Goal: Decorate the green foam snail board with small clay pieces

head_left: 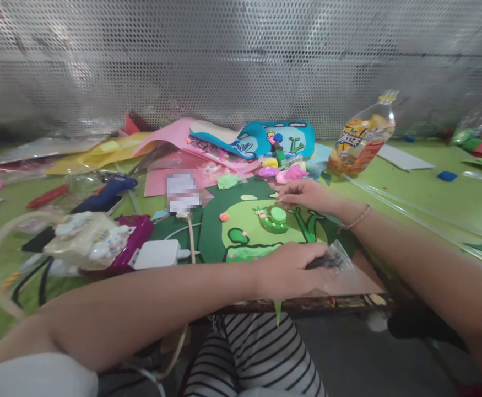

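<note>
A green craft board (261, 231) with a light green shape, cactus drawings and clay pieces lies in front of me. My right hand (301, 194) reaches over its far edge, fingers pinched together by a green clay snail (274, 219) stuck on the board. My left hand (294, 270) rests on the board's near edge, fingers curled on a small clear plastic bag (335, 258) with something dark inside.
Pink and yellow foam sheets (170, 143), a blue painted panel (265, 138), clay lumps (282, 172), a tilted drink bottle (362, 138), a blue glue gun (108, 193), a white charger (158, 253) and a purple case (129, 242) crowd the green table (422, 193). Perforated metal wall behind.
</note>
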`<control>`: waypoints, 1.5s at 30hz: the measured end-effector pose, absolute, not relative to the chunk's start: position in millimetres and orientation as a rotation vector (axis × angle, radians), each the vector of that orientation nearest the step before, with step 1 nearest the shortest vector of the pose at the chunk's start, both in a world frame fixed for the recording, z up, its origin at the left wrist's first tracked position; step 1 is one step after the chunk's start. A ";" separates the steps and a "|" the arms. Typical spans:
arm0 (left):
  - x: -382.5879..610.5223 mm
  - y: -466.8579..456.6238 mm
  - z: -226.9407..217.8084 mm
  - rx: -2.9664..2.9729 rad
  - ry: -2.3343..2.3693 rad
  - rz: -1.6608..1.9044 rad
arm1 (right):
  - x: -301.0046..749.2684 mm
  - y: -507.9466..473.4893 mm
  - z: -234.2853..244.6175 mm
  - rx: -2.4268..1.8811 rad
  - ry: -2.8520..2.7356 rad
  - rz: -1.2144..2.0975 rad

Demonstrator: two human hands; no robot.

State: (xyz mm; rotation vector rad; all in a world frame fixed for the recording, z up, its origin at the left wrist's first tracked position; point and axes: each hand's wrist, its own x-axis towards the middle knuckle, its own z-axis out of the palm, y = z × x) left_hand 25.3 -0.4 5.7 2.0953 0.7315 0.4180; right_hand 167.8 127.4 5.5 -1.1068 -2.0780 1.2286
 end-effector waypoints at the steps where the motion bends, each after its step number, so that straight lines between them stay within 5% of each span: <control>1: 25.3 -0.3 5.7 2.094 0.734 0.419 | 167.8 126.9 5.9 -1.110 -2.079 1.224; 45: 25.9 -1.6 5.4 2.113 0.727 0.430 | 172.9 131.3 3.6 -1.077 -2.350 0.986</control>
